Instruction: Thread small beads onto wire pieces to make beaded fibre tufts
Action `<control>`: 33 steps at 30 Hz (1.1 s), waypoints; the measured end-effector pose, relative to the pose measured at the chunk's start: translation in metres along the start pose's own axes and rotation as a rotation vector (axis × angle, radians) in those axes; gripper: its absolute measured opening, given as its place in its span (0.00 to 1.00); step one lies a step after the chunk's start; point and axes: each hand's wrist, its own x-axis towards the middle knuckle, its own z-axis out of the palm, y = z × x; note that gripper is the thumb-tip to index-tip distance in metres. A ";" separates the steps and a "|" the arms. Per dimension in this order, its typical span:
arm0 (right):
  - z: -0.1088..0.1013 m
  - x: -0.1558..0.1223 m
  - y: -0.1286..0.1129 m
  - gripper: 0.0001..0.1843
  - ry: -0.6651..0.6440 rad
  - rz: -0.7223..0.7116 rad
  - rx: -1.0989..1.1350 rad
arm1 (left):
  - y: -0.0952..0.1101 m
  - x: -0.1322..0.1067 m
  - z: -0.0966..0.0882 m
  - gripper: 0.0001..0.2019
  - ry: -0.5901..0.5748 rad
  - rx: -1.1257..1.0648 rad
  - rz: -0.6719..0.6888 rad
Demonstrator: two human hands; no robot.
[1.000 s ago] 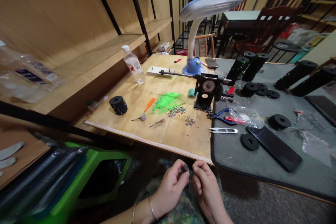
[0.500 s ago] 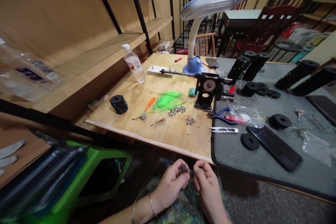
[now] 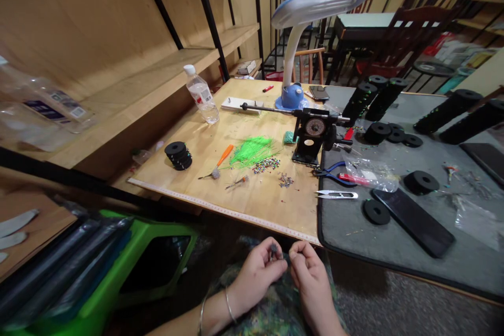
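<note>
Above my lap, just off the table's front edge, my left hand (image 3: 262, 269) is curled around a small dark grey piece (image 3: 273, 248), too small to name. My right hand (image 3: 311, 269) is closed in a pinch close beside it; whatever its fingertips hold is too fine to make out. Beyond the hands, on the wooden table (image 3: 220, 199), lie a heap of bright green strands (image 3: 252, 151), a spread of multicoloured beads (image 3: 266, 165), a pile of small metallic bits (image 3: 285, 180) and an orange-handled tool (image 3: 224, 157).
A black winding machine (image 3: 309, 134) stands mid-table before a desk lamp (image 3: 292, 95). Blue-handled pliers (image 3: 334, 172), white thread snips (image 3: 337, 195), a phone (image 3: 413, 221) and black foam spools (image 3: 421, 182) lie on the grey mat (image 3: 354, 244). A water bottle (image 3: 201, 95) stands further left.
My left thumb has shifted slightly to the right, toward my right hand. Both hands otherwise keep their place, and the things on the table have not moved.
</note>
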 end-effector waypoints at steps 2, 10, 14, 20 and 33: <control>0.000 0.000 0.000 0.16 0.002 -0.006 -0.013 | -0.001 0.000 0.001 0.06 -0.005 -0.061 -0.028; 0.000 0.001 0.000 0.16 0.000 -0.011 -0.038 | -0.003 0.002 0.000 0.06 -0.003 -0.123 -0.003; 0.001 0.000 -0.001 0.17 -0.001 -0.002 -0.043 | -0.003 0.003 0.000 0.06 0.005 -0.059 0.009; 0.002 0.002 -0.001 0.19 -0.001 -0.021 -0.074 | -0.005 0.004 0.000 0.06 0.070 0.066 0.014; 0.001 0.002 -0.006 0.16 -0.042 -0.037 -0.104 | 0.002 0.004 -0.005 0.05 0.108 0.204 0.140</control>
